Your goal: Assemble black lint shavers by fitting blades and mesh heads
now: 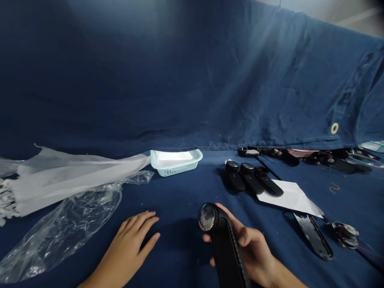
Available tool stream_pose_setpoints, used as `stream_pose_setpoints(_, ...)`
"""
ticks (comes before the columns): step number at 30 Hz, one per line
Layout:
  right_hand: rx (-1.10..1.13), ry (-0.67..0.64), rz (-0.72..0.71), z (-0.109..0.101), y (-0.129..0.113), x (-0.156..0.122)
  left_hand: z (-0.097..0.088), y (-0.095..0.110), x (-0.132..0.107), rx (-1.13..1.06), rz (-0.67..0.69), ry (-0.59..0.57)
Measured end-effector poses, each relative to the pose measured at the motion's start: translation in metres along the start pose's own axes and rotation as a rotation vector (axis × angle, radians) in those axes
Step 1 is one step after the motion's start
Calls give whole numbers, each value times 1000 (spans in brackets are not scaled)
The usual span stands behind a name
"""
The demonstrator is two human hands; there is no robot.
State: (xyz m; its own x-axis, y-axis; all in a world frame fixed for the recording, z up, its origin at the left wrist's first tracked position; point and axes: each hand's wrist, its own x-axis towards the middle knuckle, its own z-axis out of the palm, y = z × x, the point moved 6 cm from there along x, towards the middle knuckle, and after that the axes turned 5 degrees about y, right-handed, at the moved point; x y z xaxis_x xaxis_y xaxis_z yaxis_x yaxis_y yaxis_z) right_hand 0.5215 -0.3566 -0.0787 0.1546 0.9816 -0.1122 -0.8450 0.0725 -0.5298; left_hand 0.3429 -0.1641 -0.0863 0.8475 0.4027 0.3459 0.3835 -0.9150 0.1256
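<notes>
My right hand (pixel 250 246) is wrapped round a black lint shaver (pixel 223 244), held above the blue cloth with its round metal mesh head pointing up and left. My left hand (pixel 130 246) lies flat on the blue cloth (pixel 180 200) to the left of the shaver, fingers stretched out and holding nothing. Three more black shavers (pixel 253 179) lie side by side beyond my right hand, partly on a white sheet of paper (pixel 292 196).
A pale green basket (pixel 175 161) with white sheets stands at the back centre. Clear plastic bags (pixel 63 228) and white film (pixel 75 174) lie on the left. A black shell half (pixel 315 237) and a round part (pixel 345 233) lie on the right. More black parts (pixel 300 155) line the back right under a hanging blue cloth.
</notes>
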Motion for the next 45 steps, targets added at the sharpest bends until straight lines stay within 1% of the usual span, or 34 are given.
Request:
stream_pose_setpoints(3,61,16,12,-1,1,-1,0,1,0,-10,-3,-8)
stream_pose_setpoints(6,118,80,29,-6,1,0,0,1,0,-19,-1,-8)
stream_pose_setpoints(8,88,116,69,-11,2,0,0,0,0,-19,1,-7)
stream_pose_setpoints(11,11,103,149,-14,8,1,0,0,0,-19,3,-7)
stream_pose_setpoints(12,5,93,134,-14,8,1,0,0,0,-20,4,-8)
stream_pose_setpoints(16,25,83,0,-14,8,4,1,-1,-1,-26,-2,-5)
stream_pose_setpoints(22,1,55,26,-15,16,5,5,-3,-1,-19,-10,-10)
stream_pose_setpoints(29,-18,37,44,-17,18,5,5,-3,-2,-11,-8,-5)
stream_pose_setpoints(37,-26,51,59,-16,15,5,5,-3,-3,-18,-10,-2)
stream_pose_setpoints(45,-12,74,-16,-12,14,3,3,-2,-2,-19,3,-2)
